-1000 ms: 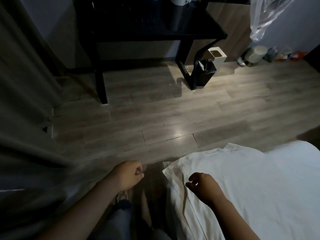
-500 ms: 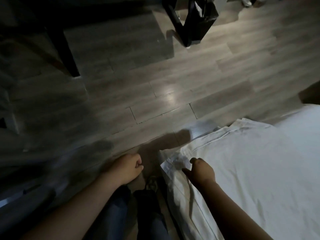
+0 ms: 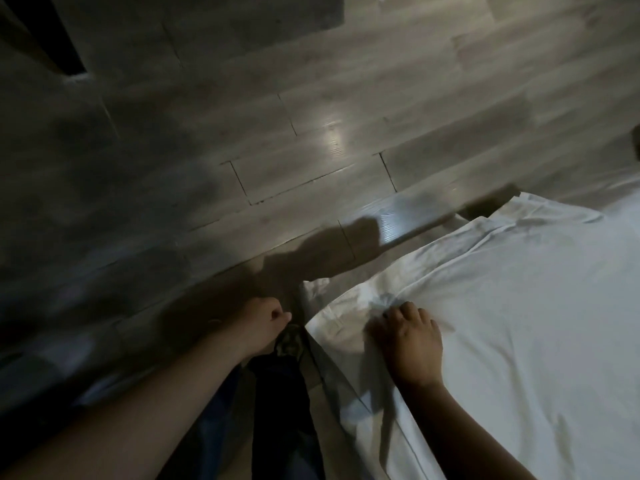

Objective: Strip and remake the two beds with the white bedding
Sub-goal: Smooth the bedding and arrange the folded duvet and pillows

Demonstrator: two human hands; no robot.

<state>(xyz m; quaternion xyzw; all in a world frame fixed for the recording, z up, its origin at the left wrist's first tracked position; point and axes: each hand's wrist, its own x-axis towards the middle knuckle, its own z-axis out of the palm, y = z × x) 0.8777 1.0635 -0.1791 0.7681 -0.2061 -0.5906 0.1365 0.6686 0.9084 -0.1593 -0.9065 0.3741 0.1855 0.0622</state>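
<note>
Dim, motion-blurred frame. White cotton bedding (image 3: 512, 323) lies over the near corner of the bed at lower right, layered edges bunched and wrinkled at the corner, side drop hanging toward the grey wood-plank floor (image 3: 311, 98). R hand (image 3: 407, 337) lies palm down on the sheet just inside that corner, fingers spread and a bit bent, pressing, not pinching any fabric as far as I can see. L hand (image 3: 265, 318) hangs off the bed over the floor w/ fingers curled into a fist, nothing visible in it, not touching the bedding. Dark trouser leg (image 3: 277, 393) and a shoe (image 3: 289, 342) stand right against the bed edge. Risks, my read: a flat palm has no real hold, so a pull from here prob just slides over the cloth or drags only the top layer and leaves the lower ones tucked. One-handed tug could twist the corner tighter since L hand isn't helping. Hanging edge sits near the shoe, so it could get stepped on, dirtied, or trip the person. Low light makes it hard to pick the right layer. Dark furniture leg (image 3: 59, 32) at upper left is well apart, no issue.
</note>
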